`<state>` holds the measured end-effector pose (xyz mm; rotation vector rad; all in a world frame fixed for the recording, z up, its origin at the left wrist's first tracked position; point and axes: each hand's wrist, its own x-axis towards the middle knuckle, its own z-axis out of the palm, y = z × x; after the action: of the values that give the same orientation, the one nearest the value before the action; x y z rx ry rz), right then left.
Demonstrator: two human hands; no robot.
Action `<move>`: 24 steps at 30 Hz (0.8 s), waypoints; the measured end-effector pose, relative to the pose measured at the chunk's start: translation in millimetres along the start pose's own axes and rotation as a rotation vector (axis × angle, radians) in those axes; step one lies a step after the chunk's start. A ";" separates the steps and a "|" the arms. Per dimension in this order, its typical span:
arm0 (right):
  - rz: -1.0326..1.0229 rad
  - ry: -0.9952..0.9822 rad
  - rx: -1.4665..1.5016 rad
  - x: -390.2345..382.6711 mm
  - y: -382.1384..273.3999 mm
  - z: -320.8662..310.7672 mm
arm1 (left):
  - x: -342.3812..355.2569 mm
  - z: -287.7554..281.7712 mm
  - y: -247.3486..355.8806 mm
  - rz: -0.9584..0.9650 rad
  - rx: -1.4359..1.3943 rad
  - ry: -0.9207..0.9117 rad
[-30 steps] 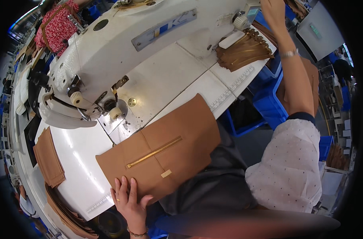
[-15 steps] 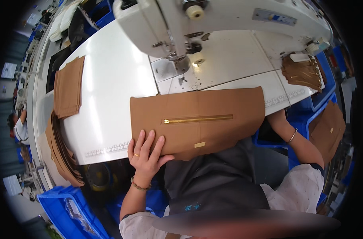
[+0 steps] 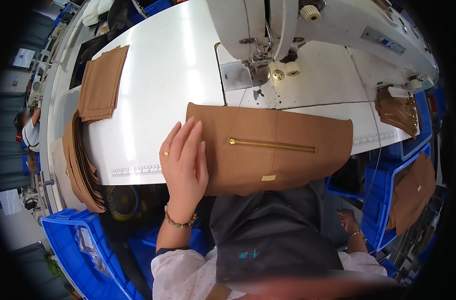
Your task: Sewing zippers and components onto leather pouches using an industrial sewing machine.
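My left hand (image 3: pixel 185 160) rests on the left end of a brown panel (image 3: pixel 298 130) with a gold zipper (image 3: pixel 273 145) and small gold tab, its fingers loosely extended. The panel lies on the white table's front edge below the sewing machine's needle area (image 3: pixel 255 65). My right hand (image 3: pixel 348 222) is low beside the blue bins, fingers curled around something small I cannot make out. A thread hangs across the panel's right part down toward that hand. At left lie stacked brown pieces (image 3: pixel 100 82) and a thicker curved pile (image 3: pixel 83 170).
Blue bins stand at lower left (image 3: pixel 60 230) and right (image 3: pixel 375 190), the right one holding brown panels (image 3: pixel 413 185). Gathered brown pieces with zippers (image 3: pixel 395 112) lie under the machine arm. A co-worker (image 3: pixel 28 130) sits at a bench far left. My dark apron (image 3: pixel 268 230) is below the panel.
My right hand has come down from high by the machine to low beside the bins. My left hand has shifted up along the panel's left end. The view has turned.
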<state>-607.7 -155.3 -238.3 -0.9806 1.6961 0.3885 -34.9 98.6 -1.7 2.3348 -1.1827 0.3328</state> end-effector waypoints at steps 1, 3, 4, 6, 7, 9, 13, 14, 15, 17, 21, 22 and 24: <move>-0.006 0.008 0.168 -16.6 -10.8 -2.1 | 9.0 1.1 -0.8 0.022 0.025 -0.023; -0.172 -0.025 0.298 -61.7 -52.9 -4.5 | 25.4 10.8 -1.0 0.028 0.050 -0.013; -0.332 -0.064 0.261 -87.0 -83.8 -4.7 | 31.1 16.1 -0.6 0.034 0.082 -0.016; -0.698 -0.232 0.158 -143.7 -149.1 1.2 | 36.1 26.2 2.4 0.019 0.133 -0.028; -0.796 -0.251 0.083 -173.5 -179.8 7.4 | 36.5 30.4 3.8 -0.009 0.161 -0.080; -1.108 -0.225 -0.110 -222.3 -236.2 33.8 | 33.6 37.2 7.9 -0.052 0.183 -0.171; -1.806 0.224 -0.652 -262.5 -328.4 120.7 | 27.0 38.9 8.9 0.011 0.155 -0.085; -1.926 0.300 -0.744 -263.2 -347.4 141.4 | 27.0 38.8 8.0 0.025 0.128 -0.059; -2.050 0.371 -0.807 -260.7 -365.8 163.1 | 27.8 39.1 6.8 0.039 0.102 -0.032; -2.171 0.450 -0.872 -255.4 -392.0 197.7 | 28.7 39.3 5.0 0.045 0.082 -0.017; -2.454 0.565 -1.020 -248.1 -414.3 237.1 | 28.5 39.5 3.0 -0.021 0.011 -0.062; -2.524 0.561 -1.026 -248.6 -415.4 240.6 | 28.6 39.5 3.2 -0.023 0.008 -0.063; -2.474 0.465 -1.031 -251.4 -416.8 238.4 | 29.3 39.9 4.6 -0.049 -0.022 -0.051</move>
<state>-117.8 -141.9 -6.9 -3.0085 -0.5959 -0.7973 -21.5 55.1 -21.5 2.3616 -1.1451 0.2435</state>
